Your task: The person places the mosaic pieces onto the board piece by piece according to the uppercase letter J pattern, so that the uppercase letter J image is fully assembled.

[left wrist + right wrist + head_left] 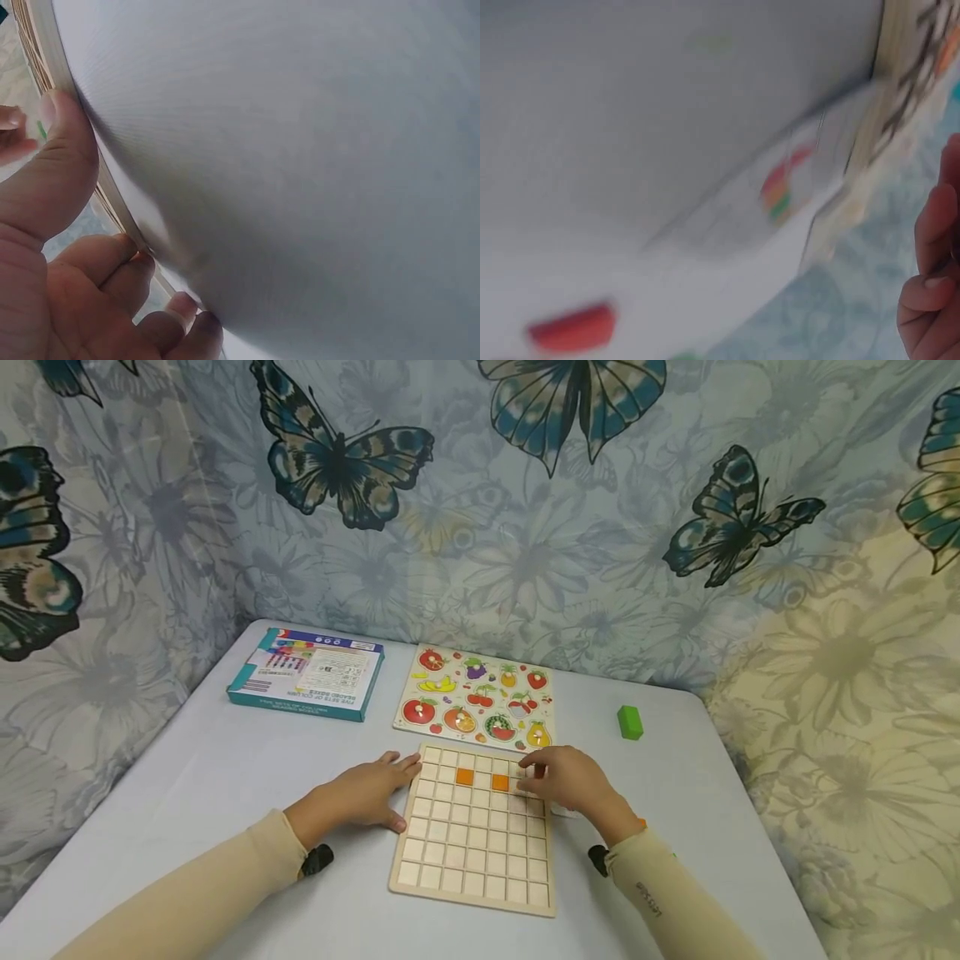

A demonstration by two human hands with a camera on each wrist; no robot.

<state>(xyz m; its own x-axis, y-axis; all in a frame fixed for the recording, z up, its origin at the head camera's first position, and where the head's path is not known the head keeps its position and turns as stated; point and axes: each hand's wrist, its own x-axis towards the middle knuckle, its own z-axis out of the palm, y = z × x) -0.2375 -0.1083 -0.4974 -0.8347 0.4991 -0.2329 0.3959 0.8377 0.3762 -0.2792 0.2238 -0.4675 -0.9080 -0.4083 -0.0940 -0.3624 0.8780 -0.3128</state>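
A pale wooden grid board (465, 838) lies on the table in front of me, two orange squares (465, 776) in its upper rows. My left hand (362, 792) touches the board's left edge, thumb and fingertips spread along it; the left wrist view shows the thumb (66, 142) against that edge. Over the upper right part of the board is my right hand (570, 779), fingers bent and fingertips close above the cells right of the orange squares. In the right wrist view only some bent fingers (934, 247) show at the edge, and I cannot tell if they pinch anything.
A fruit picture board (450, 693) lies just beyond the grid. Back left is a teal box (307, 677); back right, a green block (630, 722). A printed white sheet (742, 202) pokes out beside the grid board, and a red block (574, 328) lies near it.
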